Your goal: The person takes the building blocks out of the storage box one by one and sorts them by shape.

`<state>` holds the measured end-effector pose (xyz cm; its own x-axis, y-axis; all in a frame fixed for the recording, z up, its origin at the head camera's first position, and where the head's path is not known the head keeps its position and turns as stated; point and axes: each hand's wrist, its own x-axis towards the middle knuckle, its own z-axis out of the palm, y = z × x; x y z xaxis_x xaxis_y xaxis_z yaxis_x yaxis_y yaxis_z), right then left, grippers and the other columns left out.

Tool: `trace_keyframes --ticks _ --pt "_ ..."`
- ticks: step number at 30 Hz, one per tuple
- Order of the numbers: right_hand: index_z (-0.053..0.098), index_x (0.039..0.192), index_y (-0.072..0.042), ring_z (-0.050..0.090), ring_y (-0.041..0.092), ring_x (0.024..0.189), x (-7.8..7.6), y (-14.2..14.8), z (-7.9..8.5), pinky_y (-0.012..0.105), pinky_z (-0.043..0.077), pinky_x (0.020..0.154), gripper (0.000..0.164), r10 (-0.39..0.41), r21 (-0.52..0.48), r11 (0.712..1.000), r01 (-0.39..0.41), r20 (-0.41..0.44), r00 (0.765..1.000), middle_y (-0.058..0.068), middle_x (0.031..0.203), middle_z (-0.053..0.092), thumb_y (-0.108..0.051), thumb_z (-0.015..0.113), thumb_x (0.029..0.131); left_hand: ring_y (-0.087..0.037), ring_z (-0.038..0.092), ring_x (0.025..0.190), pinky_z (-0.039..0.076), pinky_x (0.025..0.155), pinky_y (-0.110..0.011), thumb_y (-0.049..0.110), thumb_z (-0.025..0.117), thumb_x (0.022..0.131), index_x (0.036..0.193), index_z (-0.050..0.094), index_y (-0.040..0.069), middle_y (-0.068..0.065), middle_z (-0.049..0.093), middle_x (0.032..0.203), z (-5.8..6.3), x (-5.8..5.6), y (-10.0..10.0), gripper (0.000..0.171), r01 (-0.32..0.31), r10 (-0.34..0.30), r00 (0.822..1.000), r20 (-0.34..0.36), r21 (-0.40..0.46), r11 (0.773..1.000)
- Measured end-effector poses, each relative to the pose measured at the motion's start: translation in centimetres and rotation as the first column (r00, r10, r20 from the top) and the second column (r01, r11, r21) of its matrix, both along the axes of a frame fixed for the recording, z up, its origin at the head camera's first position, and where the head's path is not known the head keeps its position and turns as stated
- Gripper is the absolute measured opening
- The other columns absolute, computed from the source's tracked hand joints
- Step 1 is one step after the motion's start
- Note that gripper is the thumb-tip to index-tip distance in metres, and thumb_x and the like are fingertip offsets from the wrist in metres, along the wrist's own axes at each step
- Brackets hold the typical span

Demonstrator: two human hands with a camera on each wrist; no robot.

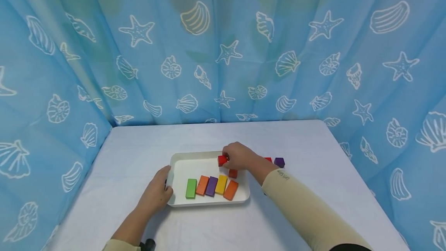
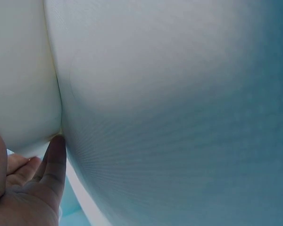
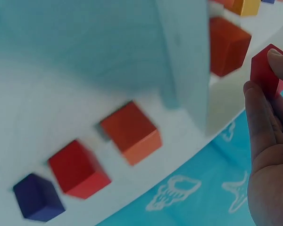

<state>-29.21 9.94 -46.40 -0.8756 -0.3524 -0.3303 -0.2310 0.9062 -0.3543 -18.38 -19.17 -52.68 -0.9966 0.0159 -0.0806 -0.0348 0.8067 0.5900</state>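
Observation:
A red cube [image 1: 222, 160] is pinched between the thumb and fingers of my right hand [image 1: 239, 155], above the far right part of a white tray [image 1: 182, 165]. In the right wrist view the same red cube [image 3: 265, 70] shows at the fingertips. Below that hand, an orange-red cube [image 1: 232, 173] sits in the tray. My left hand [image 1: 158, 191] holds the tray's left edge; in the left wrist view its fingers [image 2: 56, 155] touch the tray's corner. A row of blocks lies along the tray's near side: green [image 1: 191, 188], orange [image 1: 202, 185], purple [image 1: 211, 186], yellow [image 1: 221, 184] and orange [image 1: 230, 190].
Right of the tray, a purple cube [image 1: 279, 162] and a red cube [image 1: 268, 159] stand on the white table [image 1: 136, 146]. The right wrist view also shows an orange cube [image 3: 132, 132] outside the tray wall. A blue shell-patterned curtain [image 1: 223, 69] hangs around the table.

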Motion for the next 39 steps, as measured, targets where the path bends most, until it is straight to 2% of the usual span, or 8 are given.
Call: trace_keyframes --ticks 6,13,22,26,32,39 --pt "0.071 0.122 -0.012 0.062 0.021 0.097 -0.3 2.9 0.9 0.032 0.064 0.083 0.041 -0.069 -0.023 0.997 0.069 0.0 0.998 0.001 0.102 0.066 -0.023 0.091 0.087 -0.046 0.031 0.154 0.025 0.126 -0.06 0.001 0.059 0.1 0.165 0.029 -0.005 -0.027 0.031 0.168 0.0 0.0 0.0 0.072 0.01 -0.01 1.0 -0.002 0.005 1.0" --pt "0.068 0.127 -0.012 0.063 0.024 0.101 -0.6 7.1 1.1 0.036 0.066 0.08 0.054 -0.18 -0.06 0.982 0.179 -0.017 0.983 0.005 0.109 0.067 -0.023 0.095 0.081 -0.047 0.03 0.154 0.026 0.126 -0.061 0.0 0.06 0.099 0.165 0.029 -0.005 -0.028 0.031 0.168 -0.2 -0.1 -0.1 0.072 0.013 -0.013 1.0 -0.004 0.001 1.0" --pt "0.066 0.127 -0.007 0.064 0.028 0.102 -0.2 13.0 -0.1 0.038 0.067 0.079 0.05 -0.235 -0.129 0.965 0.229 -0.032 0.971 0.009 0.113 0.068 -0.019 0.09 0.085 -0.046 0.029 0.155 0.025 0.126 -0.061 0.001 0.059 0.1 0.165 0.028 -0.005 -0.027 0.029 0.169 0.0 -0.1 0.0 0.072 0.013 -0.012 1.0 0.012 -0.011 1.0" --pt "0.065 0.126 -0.005 0.065 0.031 0.104 0.3 15.7 -0.2 0.039 0.067 0.079 0.051 -0.261 -0.15 0.956 0.252 -0.04 0.965 0.011 0.113 0.068 -0.016 0.091 0.084 -0.046 0.028 0.155 0.025 0.126 -0.061 0.002 0.059 0.101 0.166 0.027 -0.004 -0.027 0.028 0.17 0.1 -0.1 0.0 0.072 0.005 -0.005 1.0 0.025 -0.008 1.0" --pt "0.063 0.126 -0.003 0.064 0.035 0.107 1.0 19.1 -0.6 0.042 0.067 0.08 0.053 -0.287 -0.157 0.949 0.275 -0.061 0.956 0.014 0.113 0.067 -0.015 0.092 0.083 -0.046 0.027 0.156 0.024 0.127 -0.061 0.002 0.059 0.101 0.166 0.026 -0.003 -0.026 0.027 0.17 0.1 -0.1 0.0 0.073 0.001 0.0 0.999 0.033 -0.006 1.0" --pt "0.063 0.127 -0.001 0.063 0.036 0.107 1.5 21.7 -1.3 0.042 0.066 0.082 0.053 -0.306 -0.139 0.944 0.298 -0.041 0.951 0.015 0.113 0.067 -0.016 0.091 0.084 -0.047 0.027 0.156 0.024 0.127 -0.061 0.002 0.058 0.1 0.165 0.026 -0.005 -0.028 0.028 0.17 0.1 -0.1 0.2 0.073 0.009 -0.009 0.999 0.032 -0.014 1.0"
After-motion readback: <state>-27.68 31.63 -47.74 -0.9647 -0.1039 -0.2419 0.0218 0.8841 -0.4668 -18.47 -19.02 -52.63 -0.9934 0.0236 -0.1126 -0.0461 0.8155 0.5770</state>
